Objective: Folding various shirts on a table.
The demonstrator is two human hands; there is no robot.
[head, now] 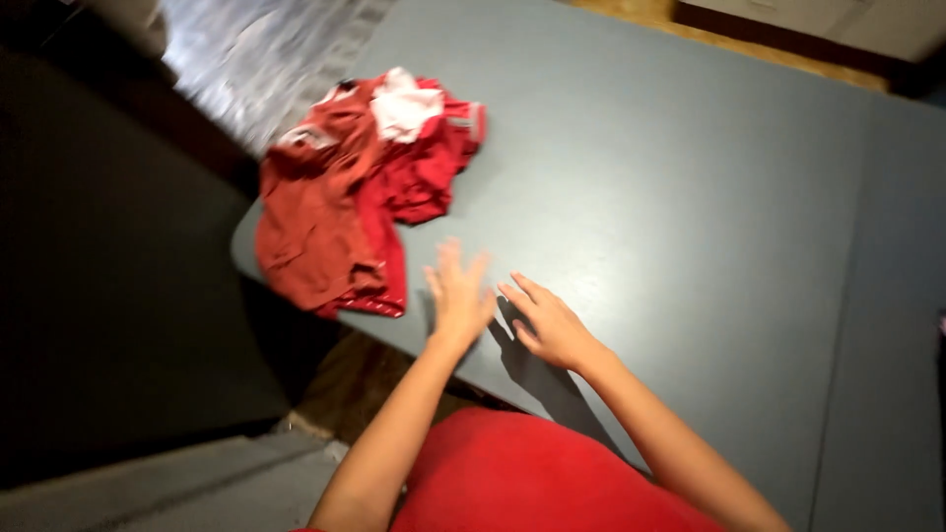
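A heap of crumpled red clothes (350, 202) with a white piece (406, 103) on top lies at the left corner of a grey table (670, 197). My left hand (459, 294) hovers just right of the heap, fingers spread, holding nothing. Beside it, my right hand (544, 323) is also empty, fingers apart, low over the tabletop near its front edge. The two hands almost touch each other. A red shirt on my body shows at the bottom of the view.
A dark piece of furniture (108, 296) stands left of the table. A pale patterned rug (256, 59) lies beyond it. Wooden floor (355, 379) shows under the table's edge. A seam (847, 296) runs down the table on the right.
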